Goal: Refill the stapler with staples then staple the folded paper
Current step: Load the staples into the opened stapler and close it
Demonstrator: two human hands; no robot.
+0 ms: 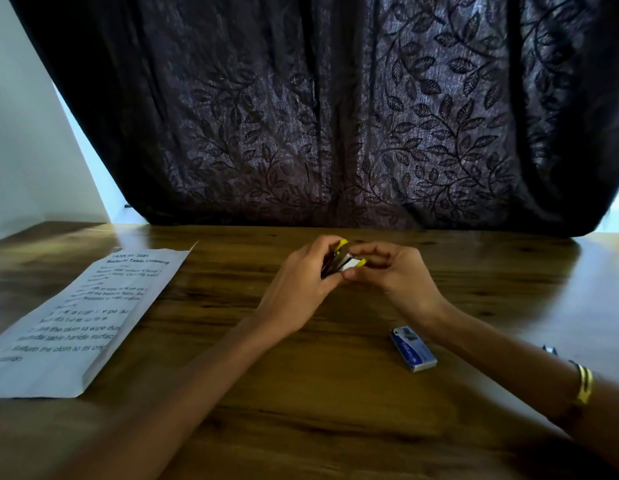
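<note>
Yellow-tipped stapler [341,260] sits pinched between left hand [303,282] and right hand [384,268]; a slipping grip could snap it closed before staples from the staple box [413,348] load.

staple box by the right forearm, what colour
Blue and white staple box, seen in the head view.

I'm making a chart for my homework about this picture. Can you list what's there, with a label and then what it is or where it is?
table: wooden
stapler: yellow and dark, held up over the table in both hands, looks opened
left hand: grips the stapler's left side
right hand: fingers curled round its right end
staple box: small, blue and white, lying on the table beside the right forearm
paper: folded printed sheet, flat on the table at the left, untouched
curtain: dark, leaf pattern, behind the table
</note>
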